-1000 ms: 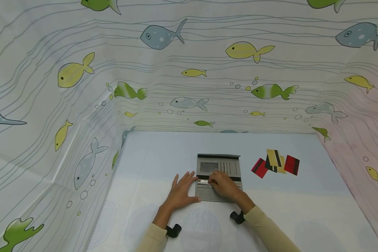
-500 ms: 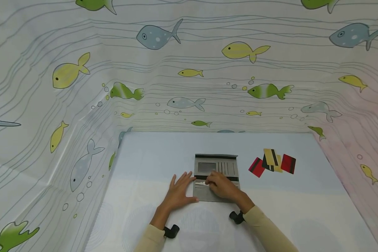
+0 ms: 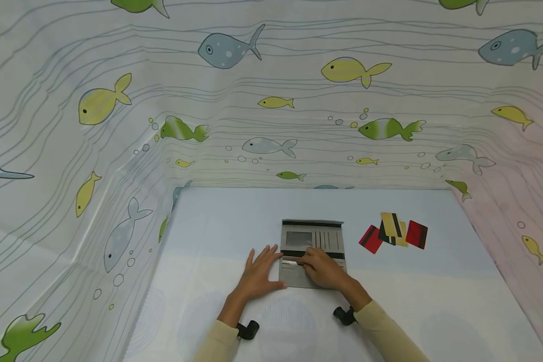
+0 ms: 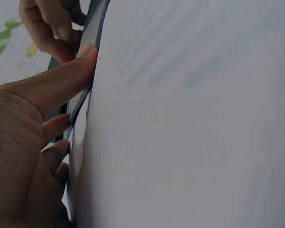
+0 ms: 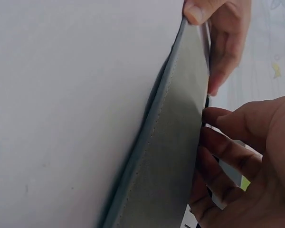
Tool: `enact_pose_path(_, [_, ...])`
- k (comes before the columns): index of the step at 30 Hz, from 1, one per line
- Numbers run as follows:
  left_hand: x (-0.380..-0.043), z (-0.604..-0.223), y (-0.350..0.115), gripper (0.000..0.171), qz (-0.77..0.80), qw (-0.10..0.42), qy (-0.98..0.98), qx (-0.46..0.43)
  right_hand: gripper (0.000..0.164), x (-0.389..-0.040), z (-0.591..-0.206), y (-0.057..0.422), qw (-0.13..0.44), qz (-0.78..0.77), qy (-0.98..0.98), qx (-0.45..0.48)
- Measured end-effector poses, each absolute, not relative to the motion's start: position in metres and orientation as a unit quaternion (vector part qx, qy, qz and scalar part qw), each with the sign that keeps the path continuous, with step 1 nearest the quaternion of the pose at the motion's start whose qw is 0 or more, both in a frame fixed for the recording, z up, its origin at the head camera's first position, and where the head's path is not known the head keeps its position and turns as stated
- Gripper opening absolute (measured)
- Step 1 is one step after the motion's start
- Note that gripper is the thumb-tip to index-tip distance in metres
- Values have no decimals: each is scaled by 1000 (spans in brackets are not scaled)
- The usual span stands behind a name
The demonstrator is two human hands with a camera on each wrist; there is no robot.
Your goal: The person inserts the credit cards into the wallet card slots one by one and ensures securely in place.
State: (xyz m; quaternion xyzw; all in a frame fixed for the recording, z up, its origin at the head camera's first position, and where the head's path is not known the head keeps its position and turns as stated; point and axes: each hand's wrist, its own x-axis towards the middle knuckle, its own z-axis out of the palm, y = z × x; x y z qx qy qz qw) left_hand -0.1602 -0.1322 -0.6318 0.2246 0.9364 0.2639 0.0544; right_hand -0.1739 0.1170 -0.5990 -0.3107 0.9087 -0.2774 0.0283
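An open grey wallet (image 3: 312, 240) lies flat on the pale blue table (image 3: 235, 221), its card slots facing up. My left hand (image 3: 261, 269) rests flat beside it, straight fingers and thumb pressing the wallet's left edge (image 4: 92, 33). My right hand (image 3: 320, 266) lies over the wallet's lower half and pinches a pale card (image 3: 291, 262) at a slot there. In the right wrist view the grey wallet cover (image 5: 171, 156) fills the middle, my right hand's fingers (image 5: 228, 152) curl at its edge, and the left hand's fingers (image 5: 223, 38) show beyond it.
Several loose cards (image 3: 394, 232), red, yellow and black-striped, lie fanned on the table to the right of the wallet. Fish-patterned curtain walls (image 3: 271, 100) close in the table at the back and on both sides.
Both hands stay on the wallet. The right hand's fingers have shifted slightly along the slot with the pale card; the view has moved a little.
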Motion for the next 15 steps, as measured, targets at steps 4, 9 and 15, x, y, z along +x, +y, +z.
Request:
enact_pose_path(4, [-161, -633, -132, 86, 265, 48, 935, 230, 21, -173, -600, 118, 35, -286, 909, -301])
enact_pose_path(9, [-160, -634, -133, 86, 263, 44, 936, 232, 22, -172, -599, 120, 47, -308, 907, -283])
enact_pose_path(15, [-160, -636, -133, 85, 264, 42, 936, 228, 21, -171, -597, 135, 56, -357, 899, -249])
